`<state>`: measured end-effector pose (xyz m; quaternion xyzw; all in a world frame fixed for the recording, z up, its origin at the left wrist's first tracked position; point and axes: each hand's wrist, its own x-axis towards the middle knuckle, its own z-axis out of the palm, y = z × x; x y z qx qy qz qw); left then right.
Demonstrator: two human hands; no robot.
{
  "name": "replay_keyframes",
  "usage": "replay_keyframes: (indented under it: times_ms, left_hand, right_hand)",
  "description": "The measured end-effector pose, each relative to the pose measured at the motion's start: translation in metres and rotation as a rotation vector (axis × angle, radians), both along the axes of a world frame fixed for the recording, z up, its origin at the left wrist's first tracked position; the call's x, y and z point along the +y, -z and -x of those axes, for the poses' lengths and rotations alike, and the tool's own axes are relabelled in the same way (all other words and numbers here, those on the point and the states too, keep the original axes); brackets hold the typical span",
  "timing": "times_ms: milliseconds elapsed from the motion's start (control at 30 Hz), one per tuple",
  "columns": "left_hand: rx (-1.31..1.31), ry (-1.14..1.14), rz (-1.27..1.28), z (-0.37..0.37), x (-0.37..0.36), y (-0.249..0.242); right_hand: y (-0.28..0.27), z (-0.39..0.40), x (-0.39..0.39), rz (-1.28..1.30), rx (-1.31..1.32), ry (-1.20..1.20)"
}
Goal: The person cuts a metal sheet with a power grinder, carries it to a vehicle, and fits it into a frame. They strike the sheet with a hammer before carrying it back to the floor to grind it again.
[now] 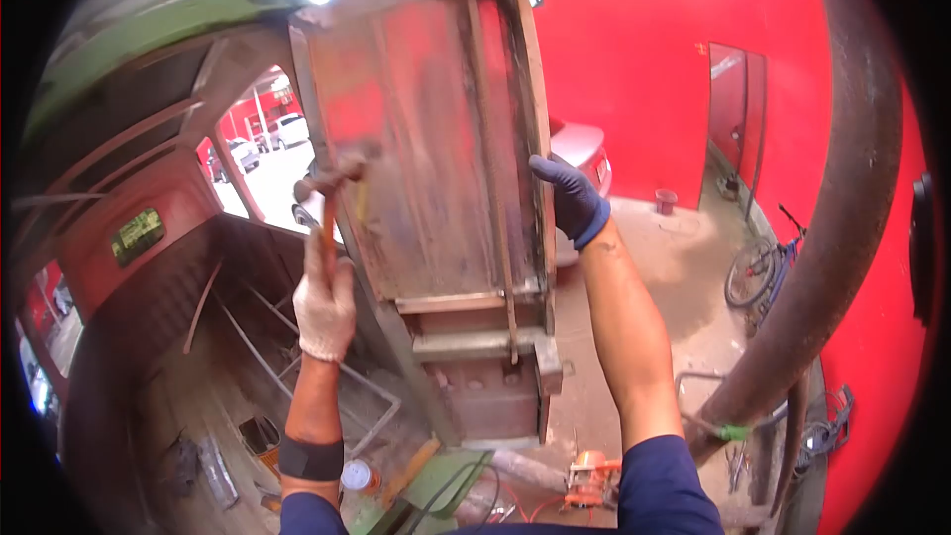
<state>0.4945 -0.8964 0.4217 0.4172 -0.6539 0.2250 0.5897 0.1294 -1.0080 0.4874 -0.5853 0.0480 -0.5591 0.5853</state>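
A hammer (330,183) is in my left hand (325,307), which wears a white glove and is wrapped round the handle. The hammer head is up, blurred, in front of the left edge of a tall metal panel (426,139) with worn red and grey paint. My right hand (572,200), in a dark blue glove, rests against the panel's right edge with the thumb side at the frame. Its fingers are partly hidden behind that edge.
A vehicle body's interior (149,337) with metal rods lies left. A thick curved pipe (842,208) rises at right. Beyond are a bicycle (753,272), a red bucket (666,201) and a parked car (582,149). An orange tool (591,479) sits at bottom centre.
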Motion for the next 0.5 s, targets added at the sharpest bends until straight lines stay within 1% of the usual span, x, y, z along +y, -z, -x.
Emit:
replay_keyframes:
  times_ms: [33,100,133,167,233,267,300,367,400,433,467,500]
  left_hand:
    - [-0.097,-0.006,0.035,0.001,-0.001,0.000]
    - [-0.210,-0.082,0.092,0.010,0.002,-0.007]
    - [-0.230,-0.109,0.054,0.011,0.005,-0.011]
    - [-0.249,-0.134,0.012,0.011,0.007,-0.015]
    - [-0.255,-0.176,-0.007,0.014,0.011,-0.024]
    - [-0.260,-0.204,-0.038,0.015,0.013,-0.027]
    - [-0.254,-0.214,-0.035,0.016,0.013,-0.029]
    - [-0.261,-0.289,-0.118,0.018,0.010,-0.028]
    - [-0.257,-0.291,-0.120,0.021,0.010,-0.028]
    - [-0.250,-0.291,-0.118,0.024,0.011,-0.028]
    - [-0.215,-0.275,-0.179,0.027,0.013,-0.028]
    - [-0.176,-0.259,-0.239,0.029,0.015,-0.028]
  right_hand:
    - [-0.014,0.001,-0.010,0.029,0.004,-0.011]
    - [-0.031,-0.001,-0.029,0.039,-0.131,-0.109]
    - [-0.055,-0.012,-0.019,0.017,-0.205,-0.047]
    - [-0.078,-0.009,-0.017,0.032,-0.205,-0.062]
    - [-0.120,-0.001,-0.015,0.063,0.044,-0.349]
    - [-0.131,-0.007,-0.011,-0.017,0.080,-0.079]
    - [-0.138,-0.014,-0.002,-0.012,0.085,-0.088]
    - [-0.141,-0.023,0.010,-0.035,0.177,0.313]
    - [-0.141,-0.024,0.010,-0.032,0.185,0.312]
    - [-0.141,-0.024,0.010,-0.005,0.222,0.406]
    - [-0.140,-0.026,0.009,0.020,0.258,0.499]
    - [-0.139,-0.027,0.011,0.023,0.264,0.497]
